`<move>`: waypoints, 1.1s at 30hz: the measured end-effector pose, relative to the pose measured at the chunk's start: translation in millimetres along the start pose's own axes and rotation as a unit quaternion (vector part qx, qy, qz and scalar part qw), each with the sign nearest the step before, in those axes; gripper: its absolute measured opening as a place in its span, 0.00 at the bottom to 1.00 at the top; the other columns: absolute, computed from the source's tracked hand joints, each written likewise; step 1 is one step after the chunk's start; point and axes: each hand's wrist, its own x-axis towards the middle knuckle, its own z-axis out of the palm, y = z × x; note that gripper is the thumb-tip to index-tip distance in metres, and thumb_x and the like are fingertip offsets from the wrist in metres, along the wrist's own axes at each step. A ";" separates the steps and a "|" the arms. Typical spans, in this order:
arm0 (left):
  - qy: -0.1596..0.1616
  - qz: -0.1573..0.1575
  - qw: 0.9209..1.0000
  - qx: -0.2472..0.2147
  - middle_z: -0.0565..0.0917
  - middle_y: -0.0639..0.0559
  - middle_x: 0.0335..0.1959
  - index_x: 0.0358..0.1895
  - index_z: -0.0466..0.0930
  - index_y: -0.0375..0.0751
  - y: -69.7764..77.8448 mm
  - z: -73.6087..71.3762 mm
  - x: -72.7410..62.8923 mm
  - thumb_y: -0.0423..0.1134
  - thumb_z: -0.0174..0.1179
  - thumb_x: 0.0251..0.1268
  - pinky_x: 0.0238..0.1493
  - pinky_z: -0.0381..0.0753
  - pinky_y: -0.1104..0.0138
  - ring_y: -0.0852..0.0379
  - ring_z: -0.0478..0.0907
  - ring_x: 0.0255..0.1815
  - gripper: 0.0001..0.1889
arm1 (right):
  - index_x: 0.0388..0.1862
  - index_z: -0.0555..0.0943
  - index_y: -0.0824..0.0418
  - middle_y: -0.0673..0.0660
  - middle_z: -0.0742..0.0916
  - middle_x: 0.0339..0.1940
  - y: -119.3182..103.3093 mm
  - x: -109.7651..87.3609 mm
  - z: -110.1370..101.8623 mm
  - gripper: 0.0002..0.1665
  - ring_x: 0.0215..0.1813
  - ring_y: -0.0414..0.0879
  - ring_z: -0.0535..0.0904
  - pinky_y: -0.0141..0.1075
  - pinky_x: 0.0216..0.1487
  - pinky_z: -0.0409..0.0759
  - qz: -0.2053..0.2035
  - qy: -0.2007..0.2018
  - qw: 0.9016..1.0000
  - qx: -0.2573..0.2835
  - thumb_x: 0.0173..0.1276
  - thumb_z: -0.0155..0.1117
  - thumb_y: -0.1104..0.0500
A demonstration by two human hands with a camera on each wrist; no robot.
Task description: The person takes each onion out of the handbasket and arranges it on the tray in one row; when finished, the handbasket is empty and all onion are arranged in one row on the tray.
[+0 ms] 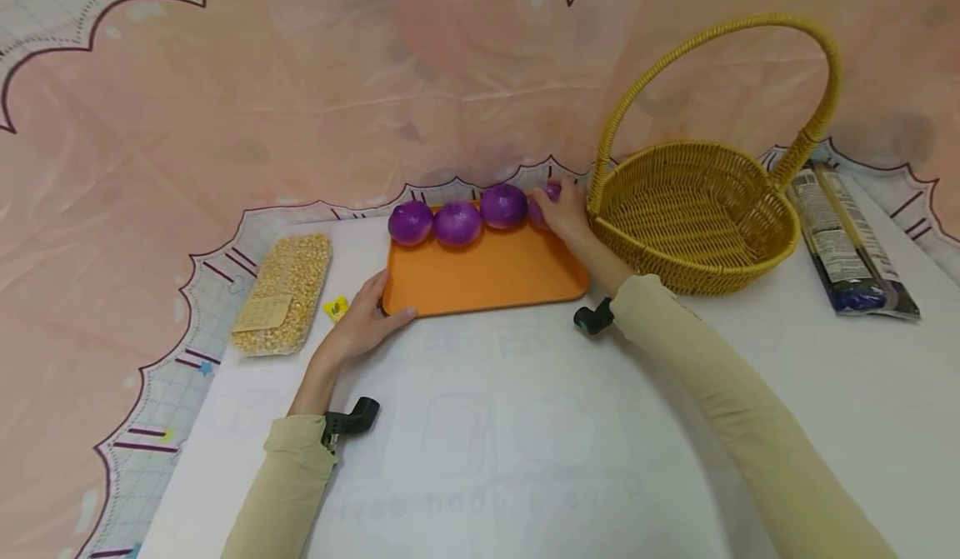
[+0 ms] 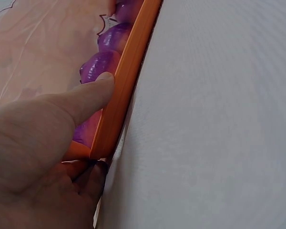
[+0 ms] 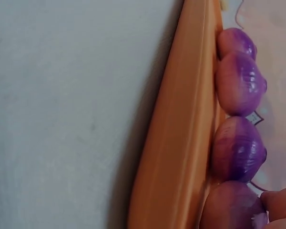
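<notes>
An orange tray [image 1: 480,280] lies on the white table with a row of purple onions along its far side. My left hand [image 1: 366,319] holds the tray's left front corner. In the left wrist view the thumb [image 2: 93,95] lies over the rim while the fingers [image 2: 88,183] are at the corner below. At the row's right end, my right hand [image 1: 566,209] grips an onion [image 1: 542,209], partly hiding it. The other onions [image 1: 458,224] sit side by side to its left. In the right wrist view, fingertips [image 3: 281,205] touch the nearest onion [image 3: 233,207].
A yellow wicker basket [image 1: 693,272] with a tall handle stands just right of the tray. Farther right lies a dark-and-white plastic package [image 1: 847,242]. Left of the tray are a bag of corn kernels [image 1: 288,284] and a small yellow packet [image 1: 337,307]. A patterned cloth [image 1: 450,84] hangs behind.
</notes>
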 end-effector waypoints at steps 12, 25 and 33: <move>0.003 -0.008 1.000 0.003 0.42 0.38 0.80 0.78 0.38 0.37 -2.3 -1.0 -1.2 0.56 0.57 0.68 0.79 0.43 0.44 0.40 0.39 0.81 0.48 | 0.66 0.68 0.65 0.67 0.70 0.68 4.4 4.5 5.0 0.28 0.73 0.59 0.61 0.48 0.76 0.59 -0.017 -0.015 0.999 -0.032 0.74 0.53 0.49; 0.009 0.007 1.000 -0.003 0.44 0.37 0.80 0.78 0.39 0.35 -2.2 -0.1 0.8 0.54 0.58 0.67 0.79 0.44 0.45 0.40 0.41 0.81 0.48 | 0.67 0.67 0.64 0.67 0.69 0.68 5.4 7.6 4.4 0.31 0.73 0.60 0.59 0.49 0.75 0.60 -0.004 -0.026 0.999 -0.032 0.75 0.50 0.45; 0.009 0.007 1.000 -0.003 0.44 0.37 0.80 0.78 0.39 0.35 -0.8 -0.2 2.5 0.55 0.57 0.68 0.79 0.44 0.45 0.40 0.41 0.81 0.48 | 0.71 0.64 0.63 0.66 0.69 0.69 1.5 6.8 2.9 0.35 0.73 0.59 0.60 0.49 0.76 0.59 -0.020 -0.018 0.998 -0.052 0.74 0.49 0.42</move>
